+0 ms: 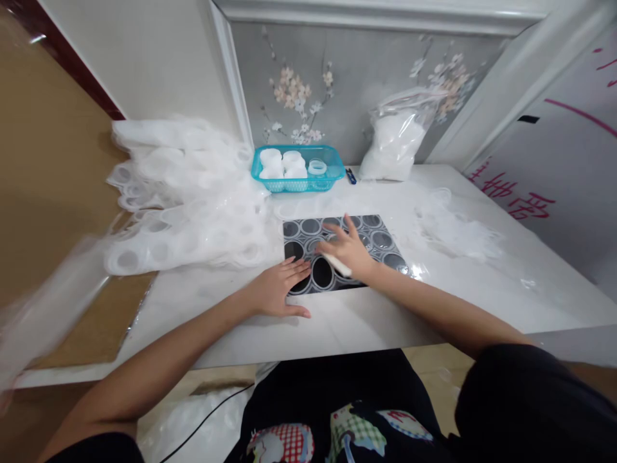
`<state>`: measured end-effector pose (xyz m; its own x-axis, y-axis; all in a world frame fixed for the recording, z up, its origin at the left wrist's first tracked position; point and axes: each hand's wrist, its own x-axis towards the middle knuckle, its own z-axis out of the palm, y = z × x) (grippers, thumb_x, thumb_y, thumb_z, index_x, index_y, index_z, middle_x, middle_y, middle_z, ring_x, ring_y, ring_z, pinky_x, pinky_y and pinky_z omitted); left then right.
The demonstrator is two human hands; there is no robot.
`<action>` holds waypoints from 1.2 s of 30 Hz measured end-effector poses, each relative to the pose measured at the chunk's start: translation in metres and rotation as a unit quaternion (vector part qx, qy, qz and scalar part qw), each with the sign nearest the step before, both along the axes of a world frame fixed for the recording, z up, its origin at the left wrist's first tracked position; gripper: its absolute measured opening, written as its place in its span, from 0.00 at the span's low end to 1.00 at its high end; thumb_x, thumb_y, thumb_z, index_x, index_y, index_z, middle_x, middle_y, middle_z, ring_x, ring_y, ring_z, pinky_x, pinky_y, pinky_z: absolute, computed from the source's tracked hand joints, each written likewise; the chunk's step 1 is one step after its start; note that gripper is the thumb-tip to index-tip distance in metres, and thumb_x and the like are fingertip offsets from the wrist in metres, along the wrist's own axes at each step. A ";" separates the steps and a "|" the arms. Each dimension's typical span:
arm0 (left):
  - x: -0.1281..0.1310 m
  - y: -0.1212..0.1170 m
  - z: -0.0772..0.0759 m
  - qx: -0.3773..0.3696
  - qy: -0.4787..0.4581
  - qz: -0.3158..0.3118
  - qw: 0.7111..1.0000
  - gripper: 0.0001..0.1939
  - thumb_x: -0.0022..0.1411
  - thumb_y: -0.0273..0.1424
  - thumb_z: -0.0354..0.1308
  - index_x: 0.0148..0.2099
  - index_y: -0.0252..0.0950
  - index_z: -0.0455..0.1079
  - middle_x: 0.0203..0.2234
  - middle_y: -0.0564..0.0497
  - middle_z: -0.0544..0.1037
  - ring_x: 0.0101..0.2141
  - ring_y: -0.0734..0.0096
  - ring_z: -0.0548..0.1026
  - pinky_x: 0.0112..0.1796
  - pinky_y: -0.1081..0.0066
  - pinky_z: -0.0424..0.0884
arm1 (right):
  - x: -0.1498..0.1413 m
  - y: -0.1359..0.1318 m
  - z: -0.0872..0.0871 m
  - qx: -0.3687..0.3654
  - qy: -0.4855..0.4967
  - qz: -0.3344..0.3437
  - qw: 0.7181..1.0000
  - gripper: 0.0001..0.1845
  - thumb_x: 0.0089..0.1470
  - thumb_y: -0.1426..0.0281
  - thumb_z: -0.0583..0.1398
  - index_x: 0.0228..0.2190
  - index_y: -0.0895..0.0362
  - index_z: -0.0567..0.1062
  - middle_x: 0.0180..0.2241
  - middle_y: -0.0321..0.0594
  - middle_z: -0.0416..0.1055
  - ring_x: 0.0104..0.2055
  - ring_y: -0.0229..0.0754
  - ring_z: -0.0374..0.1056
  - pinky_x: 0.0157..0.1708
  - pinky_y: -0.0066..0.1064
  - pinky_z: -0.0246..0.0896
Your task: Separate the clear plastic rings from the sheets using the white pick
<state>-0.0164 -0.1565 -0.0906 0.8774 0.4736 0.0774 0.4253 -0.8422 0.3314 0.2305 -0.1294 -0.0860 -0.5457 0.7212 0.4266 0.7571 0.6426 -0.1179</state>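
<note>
- Head view, and the left hand (282, 286) lies flat, thumb spread wide, fingertips on the near left part of a black rectangular sheet printed with grey rings (322, 273).
- The right hand (354, 251) is over that sheet's middle, holding a slim white stick-like piece (339, 265) (what it is, I can't tell), index finger lifted clear of the grip.
- The sheet itself sits mid-scene, on a glossy white tabletop (366, 328).
- Just beyond it, far side: a translucent turquoise plastic basket (332, 161) carrying round white pieces (282, 164).
- Right of the basket, a small dark-blue object (351, 177), then a clear plastic bag with white contents (393, 141).
- Over on the left, a big heap of translucent white ringed strips (193, 193)!
</note>
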 end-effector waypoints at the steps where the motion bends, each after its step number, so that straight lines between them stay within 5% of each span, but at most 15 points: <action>1: 0.000 0.000 0.001 -0.002 0.005 0.002 1.000 0.49 0.54 0.61 0.55 0.64 0.26 0.59 0.63 0.35 0.58 0.63 0.52 0.58 0.65 0.55 0.47 | 0.003 0.012 0.005 -0.004 0.038 -0.055 0.998 0.12 0.62 0.72 0.54 0.35 0.53 0.77 0.36 0.39 0.78 0.57 0.52 0.62 0.64 0.61 0.29; 4: 0.002 -0.001 0.009 -0.011 0.019 0.022 1.000 0.47 0.55 0.61 0.54 0.64 0.29 0.61 0.63 0.37 0.60 0.63 0.53 0.60 0.64 0.56 0.49 | 0.014 0.036 0.014 -0.026 0.146 -0.181 0.972 0.14 0.63 0.68 0.53 0.33 0.55 0.77 0.38 0.43 0.77 0.52 0.54 0.66 0.61 0.61 0.39; 8: 0.015 0.006 0.025 -0.016 0.020 0.064 0.998 0.30 0.64 0.54 0.50 0.52 0.35 0.72 0.51 0.43 0.75 0.53 0.55 0.72 0.57 0.58 0.63 | 0.032 0.027 0.009 -0.066 0.212 -0.152 0.963 0.15 0.62 0.64 0.54 0.32 0.55 0.78 0.36 0.44 0.77 0.48 0.54 0.68 0.57 0.52 0.51; 11: 0.033 0.017 0.036 0.008 0.051 0.099 0.994 0.22 0.67 0.48 0.50 0.43 0.35 0.75 0.37 0.46 0.80 0.41 0.59 0.77 0.46 0.61 0.70 | 0.046 0.012 -0.001 -0.119 0.297 -0.135 0.938 0.19 0.61 0.59 0.53 0.31 0.57 0.77 0.33 0.44 0.77 0.38 0.49 0.71 0.42 0.38 0.63; 15: 0.056 0.033 0.037 0.035 0.037 0.115 0.992 0.16 0.67 0.41 0.53 0.45 0.34 0.73 0.40 0.46 0.79 0.42 0.59 0.76 0.44 0.63 0.69 | 0.055 0.008 -0.005 -0.190 0.389 -0.162 0.887 0.25 0.58 0.51 0.55 0.28 0.59 0.78 0.29 0.43 0.76 0.31 0.45 0.69 0.31 0.32 0.61; 18: 0.068 0.047 0.032 0.054 0.027 0.142 0.988 0.16 0.66 0.32 0.54 0.54 0.33 0.69 0.47 0.44 0.75 0.48 0.58 0.73 0.48 0.63 0.68 | 0.055 0.011 0.000 -0.227 0.470 -0.155 0.839 0.26 0.55 0.49 0.57 0.27 0.60 0.78 0.33 0.44 0.76 0.35 0.46 0.71 0.33 0.32 0.62; 22: 0.076 0.067 0.033 0.041 0.047 0.197 0.978 0.28 0.64 0.27 0.54 0.65 0.32 0.57 0.52 0.41 0.70 0.51 0.58 0.71 0.49 0.64 0.68 | 0.061 0.012 0.005 -0.247 0.569 -0.161 0.768 0.23 0.52 0.51 0.61 0.30 0.60 0.78 0.35 0.44 0.77 0.41 0.47 0.73 0.42 0.33 0.63; 26: 0.083 0.081 0.041 0.009 0.086 0.202 0.976 0.20 0.63 0.32 0.57 0.57 0.40 0.69 0.44 0.46 0.72 0.43 0.61 0.74 0.44 0.66 0.69 | 0.073 0.012 0.002 -0.264 0.617 -0.178 0.720 0.22 0.49 0.52 0.64 0.34 0.60 0.79 0.35 0.44 0.78 0.44 0.47 0.73 0.44 0.34 0.64; 30: 0.087 0.086 0.041 0.017 0.062 0.206 0.976 0.09 0.62 0.33 0.57 0.40 0.36 0.76 0.39 0.46 0.71 0.40 0.62 0.73 0.43 0.65 0.69 | 0.071 0.011 -0.005 -0.230 0.583 -0.168 0.761 0.22 0.49 0.53 0.64 0.34 0.59 0.80 0.35 0.43 0.78 0.41 0.47 0.73 0.42 0.36 0.65; 36: 0.081 0.090 0.024 0.007 -0.020 0.176 0.984 0.07 0.60 0.30 0.55 0.34 0.36 0.74 0.40 0.46 0.73 0.42 0.63 0.72 0.48 0.65 0.67 | 0.043 0.001 -0.020 -0.274 0.486 -0.042 0.829 0.20 0.52 0.54 0.61 0.35 0.57 0.79 0.37 0.45 0.78 0.40 0.47 0.73 0.42 0.38 0.67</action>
<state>0.0650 -0.0662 -0.0670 0.6544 0.7468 0.1182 0.6789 -0.6492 0.3429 0.2738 -0.1281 -0.1057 -0.0739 0.9703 0.2305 0.1721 0.2400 -0.9554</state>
